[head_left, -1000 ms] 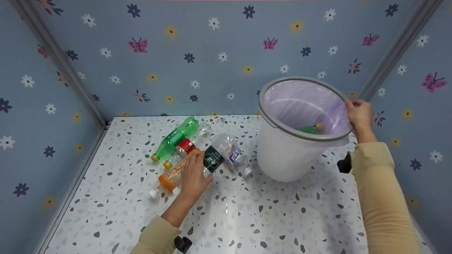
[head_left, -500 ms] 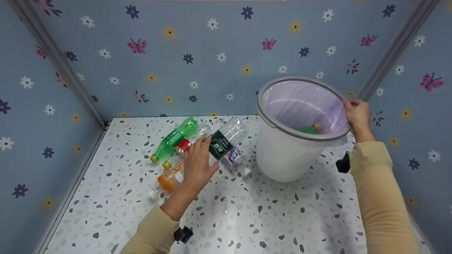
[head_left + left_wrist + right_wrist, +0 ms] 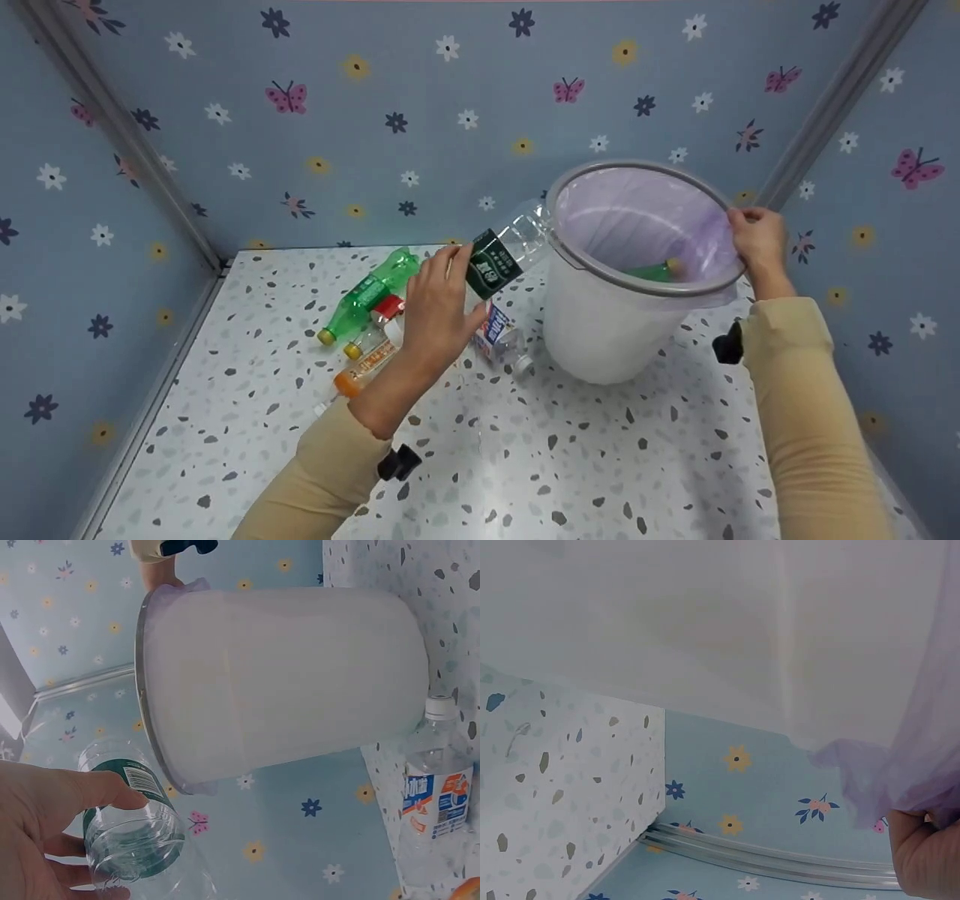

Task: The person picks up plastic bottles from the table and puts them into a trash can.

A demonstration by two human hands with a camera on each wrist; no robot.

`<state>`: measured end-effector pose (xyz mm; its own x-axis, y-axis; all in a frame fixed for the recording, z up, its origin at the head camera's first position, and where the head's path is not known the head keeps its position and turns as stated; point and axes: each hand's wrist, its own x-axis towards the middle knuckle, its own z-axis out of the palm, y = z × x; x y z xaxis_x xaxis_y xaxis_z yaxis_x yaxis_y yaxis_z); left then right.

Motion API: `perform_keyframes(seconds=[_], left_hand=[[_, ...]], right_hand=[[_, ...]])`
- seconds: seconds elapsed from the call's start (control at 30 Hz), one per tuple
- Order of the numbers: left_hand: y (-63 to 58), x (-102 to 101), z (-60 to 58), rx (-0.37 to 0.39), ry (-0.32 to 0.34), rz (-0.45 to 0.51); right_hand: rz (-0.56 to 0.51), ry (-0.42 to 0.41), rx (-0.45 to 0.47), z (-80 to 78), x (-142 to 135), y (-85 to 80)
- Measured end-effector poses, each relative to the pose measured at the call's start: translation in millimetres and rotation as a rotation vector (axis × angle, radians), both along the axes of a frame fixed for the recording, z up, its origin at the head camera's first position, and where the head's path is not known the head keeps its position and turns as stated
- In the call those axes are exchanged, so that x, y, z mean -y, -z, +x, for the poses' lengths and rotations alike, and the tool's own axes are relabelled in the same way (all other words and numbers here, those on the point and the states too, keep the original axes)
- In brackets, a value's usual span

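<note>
My left hand point(image 3: 442, 315) grips a clear plastic bottle point(image 3: 525, 232) with a dark green label, thumb and fingers curled round it in the left wrist view point(image 3: 135, 825). The bottle is raised and tilted, its far end overlapping the left rim of the bin in the head view. The white bin point(image 3: 600, 330) has a grey rim and a purple liner bag point(image 3: 600, 202). Inside it lies a green bottle point(image 3: 652, 271) with a yellow cap. At the bin's right rim, my right hand point(image 3: 761, 244) pinches the rim and liner; the purple plastic bunches at its fingers in the right wrist view.
Left of the bin lie a green bottle point(image 3: 371, 292), a red-labelled bottle point(image 3: 388, 307) and an orange bottle point(image 3: 367, 367). A clear bottle point(image 3: 499, 341) with a blue and white label lies close to the bin's base. Flowered walls point(image 3: 420, 75) enclose the speckled table point(image 3: 525, 465).
My left hand has lifted the green-labelled bottle off the pile and carried it up and right to the bin's rim. The right hand still holds the rim in the same place.
</note>
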<state>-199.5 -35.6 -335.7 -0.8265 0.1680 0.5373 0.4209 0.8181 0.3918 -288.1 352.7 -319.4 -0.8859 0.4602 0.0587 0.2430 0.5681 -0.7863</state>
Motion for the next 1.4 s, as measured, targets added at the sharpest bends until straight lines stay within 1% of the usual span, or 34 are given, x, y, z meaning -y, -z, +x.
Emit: perform_keyframes(seconds=[0.13, 0.3, 0.63, 0.87, 1.13, 1.27, 1.4], left_hand=[[-13.2, -9, -2.3, -0.035, 0.034, -0.037], [-27.9, -23, -7.1, -0.049, 0.074, -0.098], [-50.5, -51, -16.0, -0.013, 0.142, -0.236], [-65.8, -72, -25.1, 0.005, 0.165, -0.329], [-74.7, -98, -34.9, -0.06, 0.18, -0.449], [-76.1, -109, -40.7, -0.06, 0.19, -0.494], [-76.6, -119, -47.6, -0.032, 0.201, -0.553]], right_hand=[[0.023, 0.01, -0.023, -0.5, 0, 0.8], [0.031, 0.017, -0.03, -0.1, 1, 1.8], [0.012, 0.008, -0.01, -0.3, 0, 2.7], [0.004, 0.009, -0.007, 0.2, 0, 0.9], [0.033, 0.02, -0.035, -0.1, 0, 2.2], [0.012, 0.011, -0.026, -0.2, 0, 1.2], [0.0, 0.004, -0.019, -0.4, 0, 1.0]])
